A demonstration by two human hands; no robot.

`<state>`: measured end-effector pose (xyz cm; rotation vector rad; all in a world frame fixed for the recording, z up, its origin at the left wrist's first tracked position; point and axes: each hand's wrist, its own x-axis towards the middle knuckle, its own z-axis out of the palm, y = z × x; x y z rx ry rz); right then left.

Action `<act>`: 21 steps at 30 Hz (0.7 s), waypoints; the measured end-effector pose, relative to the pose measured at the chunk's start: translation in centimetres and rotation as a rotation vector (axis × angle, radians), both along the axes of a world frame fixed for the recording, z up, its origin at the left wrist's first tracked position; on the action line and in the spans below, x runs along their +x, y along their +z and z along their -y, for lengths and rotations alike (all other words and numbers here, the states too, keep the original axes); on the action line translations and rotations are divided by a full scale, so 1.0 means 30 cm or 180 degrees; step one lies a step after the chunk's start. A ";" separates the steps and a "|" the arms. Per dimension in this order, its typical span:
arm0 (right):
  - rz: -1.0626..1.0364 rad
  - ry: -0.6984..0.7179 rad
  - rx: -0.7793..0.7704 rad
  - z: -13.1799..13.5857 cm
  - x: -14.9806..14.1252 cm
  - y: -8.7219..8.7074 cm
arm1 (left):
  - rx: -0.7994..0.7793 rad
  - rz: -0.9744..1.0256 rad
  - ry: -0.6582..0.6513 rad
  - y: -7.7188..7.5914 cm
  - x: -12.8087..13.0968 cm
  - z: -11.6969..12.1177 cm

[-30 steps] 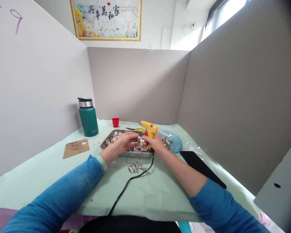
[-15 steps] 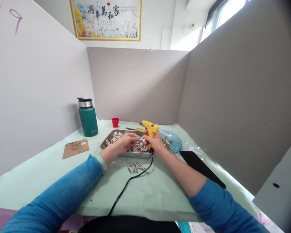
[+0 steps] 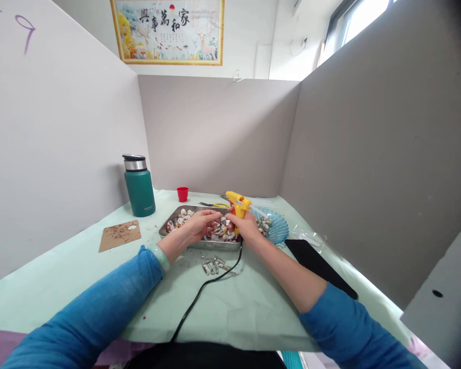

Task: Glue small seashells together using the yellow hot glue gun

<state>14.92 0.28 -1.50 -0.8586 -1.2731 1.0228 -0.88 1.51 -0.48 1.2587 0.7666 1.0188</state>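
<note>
My right hand is closed round the grip of a yellow glue gun, nozzle pointing left, its black cord trailing toward me. My left hand hovers over a steel tray filled with several seashells, fingers pinched on a small piece I cannot make out, close to the gun's tip. Both hands nearly touch above the tray's near right part. Several small metal clips lie on the table just in front of the tray.
A green flask and red cup stand at the back left. Yellow-handled scissors lie behind the tray. A blue shell-shaped dish is to the right, a black flat object beyond it, brown card left. Grey partitions wall three sides.
Hardly anything differs: the glue gun and my right hand have shifted very slightly right and down; my left hand stays over the tray.
</note>
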 end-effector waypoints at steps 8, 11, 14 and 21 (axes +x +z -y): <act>-0.0002 -0.0041 -0.0021 0.000 -0.003 0.001 | 0.1004 -0.0700 0.0404 -0.010 0.018 0.018; -0.0003 -0.0023 -0.0009 -0.004 -0.003 -0.001 | 0.1187 -0.0946 0.0551 -0.017 0.023 0.016; 0.0013 -0.0039 -0.0024 -0.006 -0.004 -0.001 | 0.1455 -0.1365 0.0750 -0.025 0.026 0.012; 0.0023 0.0029 0.0074 -0.013 -0.007 -0.008 | 0.1955 -0.1970 0.1111 -0.027 0.029 0.012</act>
